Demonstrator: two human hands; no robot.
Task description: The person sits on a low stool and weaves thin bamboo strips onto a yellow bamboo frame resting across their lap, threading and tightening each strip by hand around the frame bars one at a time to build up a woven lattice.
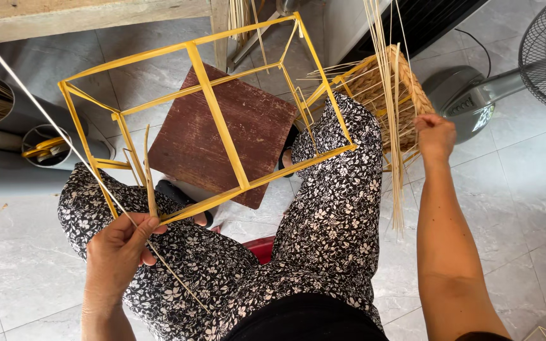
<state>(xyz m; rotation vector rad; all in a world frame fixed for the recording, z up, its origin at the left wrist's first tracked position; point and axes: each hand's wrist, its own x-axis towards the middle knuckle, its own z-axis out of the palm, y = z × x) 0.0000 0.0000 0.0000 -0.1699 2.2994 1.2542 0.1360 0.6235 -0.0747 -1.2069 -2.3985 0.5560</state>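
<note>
So over on the left there's a bunch of grey plastic pipes [7,161] lying on the tiled floor, some with strips stuffed in them, and the left hand [116,252] is down by the knee with its fingers pinched shut on a long thin pale cane strand [52,121] that runs way up toward the top left corner. Honestly that strand looks like the first thing to go wrong: it's taut and skinny, so a hard tug could snap it or slip it out of the pinch. In the middle, the yellow box-shaped frame of flat bamboo strips [217,123] sits balanced across both knees above a dark red-brown square wooden board [222,136] on the floor, and neither hand seems to be on the frame itself, so if a leg shifts it could tip off or twist at the joints. To the right, the right hand [435,134] is closed in a fist around a bundle of fine pale straw-like strands [392,113], just beside a partly woven basket [406,95]. Those loose ends dangle freely and could tangle in the frame. A grey standing fan [507,82] sits near, and moving air would scatter them.
</note>
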